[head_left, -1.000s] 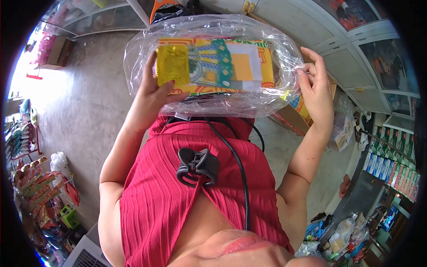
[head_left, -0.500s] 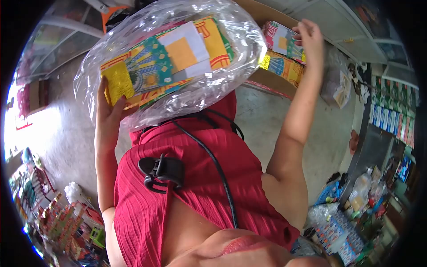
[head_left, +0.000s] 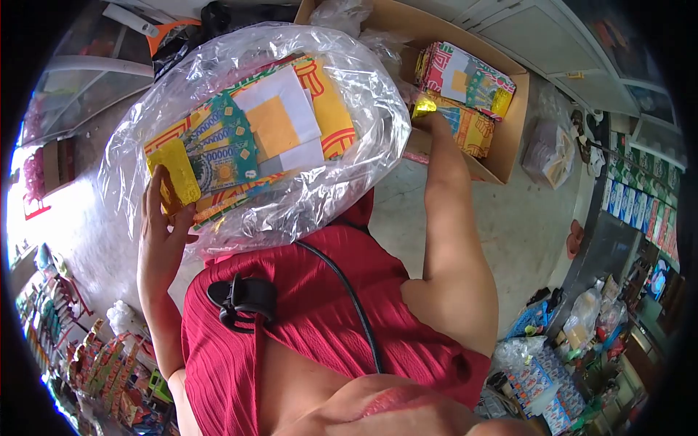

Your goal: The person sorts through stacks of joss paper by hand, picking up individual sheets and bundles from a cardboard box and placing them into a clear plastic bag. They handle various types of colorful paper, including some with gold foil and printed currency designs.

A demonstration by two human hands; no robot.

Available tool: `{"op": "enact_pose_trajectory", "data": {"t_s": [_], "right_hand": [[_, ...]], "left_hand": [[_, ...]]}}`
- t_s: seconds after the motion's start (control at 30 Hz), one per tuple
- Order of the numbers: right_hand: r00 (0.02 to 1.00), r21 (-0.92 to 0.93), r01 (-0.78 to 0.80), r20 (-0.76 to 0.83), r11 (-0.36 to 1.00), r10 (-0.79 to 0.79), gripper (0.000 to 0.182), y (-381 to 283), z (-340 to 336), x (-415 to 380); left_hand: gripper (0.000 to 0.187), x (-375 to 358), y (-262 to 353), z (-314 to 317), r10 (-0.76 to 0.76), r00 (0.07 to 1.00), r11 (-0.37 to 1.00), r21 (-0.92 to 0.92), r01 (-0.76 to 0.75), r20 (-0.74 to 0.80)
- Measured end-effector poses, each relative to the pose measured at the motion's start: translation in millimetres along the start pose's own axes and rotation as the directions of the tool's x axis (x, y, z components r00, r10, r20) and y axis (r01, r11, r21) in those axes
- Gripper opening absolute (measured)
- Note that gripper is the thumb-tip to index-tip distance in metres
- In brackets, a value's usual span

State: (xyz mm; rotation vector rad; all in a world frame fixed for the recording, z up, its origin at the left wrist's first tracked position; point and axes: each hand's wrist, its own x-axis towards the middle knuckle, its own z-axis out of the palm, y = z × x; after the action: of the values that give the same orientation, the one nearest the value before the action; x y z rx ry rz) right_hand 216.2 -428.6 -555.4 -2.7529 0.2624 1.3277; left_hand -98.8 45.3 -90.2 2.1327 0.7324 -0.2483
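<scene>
A clear plastic bag (head_left: pixel 349 163) holds a flat stack of colourful paper packs. On top lie a white sheet with an orange square (head_left: pixel 275 125), a teal sheet printed like banknotes (head_left: pixel 225 156) and a shiny gold block (head_left: pixel 174 173). My left hand (head_left: pixel 166 221) grips the gold block and the bag's near left edge, fingers on its outer side and thumb below. My right hand (head_left: pixel 435 123) reaches into a cardboard box (head_left: pixel 515 131), beside a gold piece (head_left: pixel 424 107) at one end of a lower paper stack (head_left: pixel 469 132); its fingers are mostly hidden.
Another stack of similar packs (head_left: pixel 472 78) lies in the box. A plastic-wrapped bundle (head_left: pixel 550 160) stands right of it. White cabinets (head_left: pixel 538 36) line the back. Shelves of boxed goods (head_left: pixel 640 189) stand at the right, with piled goods (head_left: pixel 549 378) at the lower right.
My right hand has moved down and left, from above the upper stack to the lower stack's gold end. The bag and my left hand have shifted left and down in view.
</scene>
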Motion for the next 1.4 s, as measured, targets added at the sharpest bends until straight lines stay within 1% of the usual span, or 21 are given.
{"op": "enact_pose_trajectory", "data": {"t_s": [0.27, 0.37, 0.43, 0.47, 0.53, 0.57, 0.63, 0.7, 0.77, 0.8, 0.83, 0.87, 0.93, 1.0, 1.07, 1.1, 1.17, 1.2, 1.3, 1.33, 1.4], "right_hand": [[0.990, -0.077, -0.098, 0.099, 0.992, 0.105, 0.076, -34, -30, -66], [0.973, 0.042, -0.219, -0.068, 0.975, 0.221, 0.065, -23, -6, -29], [0.976, 0.095, -0.081, 0.210, 0.992, 0.059, 0.051, -22, -17, -32], [0.977, 0.094, -0.078, 0.203, 0.993, 0.057, 0.051, -18, -22, -37], [0.978, 0.088, 0.010, -0.210, 0.996, 0.008, 0.041, -16, -49, -95], [0.976, 0.087, 0.009, -0.215, 0.996, 0.010, 0.041, -8, -54, -109], [0.884, 0.192, 0.055, -0.466, 0.980, 0.042, 0.034, 20, -67, -133], [0.879, 0.431, 0.104, -0.461, 0.896, 0.120, 0.034, 48, -87, -165], [0.661, 0.426, 0.291, -0.737, 0.856, 0.142, 0.036, 89, -87, -183], [0.724, 0.569, 0.269, -0.651, 0.777, 0.226, 0.033, 60, -115, -263], [0.561, 0.387, 0.348, -0.816, 0.854, 0.141, 0.032, 94, -110, -246], [0.717, 0.733, 0.522, -0.654, 0.436, 0.242, 0.030, 72, -126, -305], [0.620, 0.653, 0.716, -0.757, 0.246, 0.204, 0.028, 66, -143, -367], [0.497, 0.507, 0.862, -0.852, 0.020, 0.165, 0.029, 54, -158, -422], [0.388, 0.377, 0.918, -0.918, -0.125, 0.084, 0.031, 37, -171, -474], [0.377, 0.366, 0.922, -0.923, -0.130, 0.080, 0.031, 28, -175, -494], [0.226, 0.206, 0.920, -0.974, -0.334, 0.023, 0.033, 12, -183, -527], [0.212, 0.194, 0.922, -0.977, -0.335, 0.017, 0.033, 9, -187, -534], [0.227, 0.213, 0.701, -0.971, -0.680, -0.069, 0.035, -6, -199, -553], [0.217, 0.211, 0.705, -0.973, -0.677, -0.078, 0.035, -11, -200, -555], [0.246, 0.383, 0.655, -0.923, -0.652, -0.296, 0.035, -22, -205, -556]], "left_hand": [[0.066, 0, 17, -4, -0.088, 0.996, 0.990, 0.108, 0.088, -0.009], [0.066, -1, 23, -4, -0.082, 0.996, 0.988, 0.132, 0.079, 0.018], [0.065, -3, 26, -4, -0.106, 0.994, 0.984, 0.142, 0.104, 0.002], [0.065, -5, 24, -6, -0.102, 0.995, 0.985, 0.138, 0.102, -0.002], [0.063, -8, 18, -8, -0.018, 1.000, 0.986, 0.166, 0.022, -0.025], [0.063, -10, 15, -10, -0.014, 1.000, 0.987, 0.161, 0.018, -0.025], [0.060, -13, 9, -15, 0.036, 0.999, 0.985, 0.169, -0.033, -0.016], [0.059, -17, 13, -22, 0.041, 0.999, 0.977, 0.211, -0.042, 0.006], [0.056, -23, 11, -27, 0.123, 0.992, 0.962, 0.248, -0.116, -0.012], [0.056, -26, 10, -30, 0.117, 0.992, 0.964, 0.246, -0.104, -0.037], [0.057, -27, 9, -34, 0.215, 0.976, 0.935, 0.296, -0.196, -0.033], [0.058, -29, 9, -39, 0.312, 0.950, 0.894, 0.345, -0.286, -0.022], [0.056, -31, 15, -48, 0.290, 0.957, 0.902, 0.339, -0.266, -0.021], [0.056, -32, 25, -55, 0.391, 0.917, 0.903, 0.161, -0.398, 0.074], [0.054, -34, 39, -60, 0.381, 0.920, 0.915, 0.106, -0.390, 0.094], [0.052, -32, 39, -63, 0.459, 0.883, 0.887, 0.012, -0.462, 0.098], [0.046, -27, 43, -64, 0.586, 0.806, 0.806, -0.161, -0.569, 0.085], [0.046, -24, 45, -63, 0.593, 0.802, 0.800, -0.165, -0.576, 0.072], [0.044, -10, 49, -58, 0.676, 0.722, 0.704, -0.420, -0.573, 0.148], [0.044, -8, 51, -55, 0.680, 0.720, 0.696, -0.427, -0.577, 0.136], [0.045, -7, 56, -48, 0.669, 0.716, 0.664, -0.592, -0.457, 0.197]]}}
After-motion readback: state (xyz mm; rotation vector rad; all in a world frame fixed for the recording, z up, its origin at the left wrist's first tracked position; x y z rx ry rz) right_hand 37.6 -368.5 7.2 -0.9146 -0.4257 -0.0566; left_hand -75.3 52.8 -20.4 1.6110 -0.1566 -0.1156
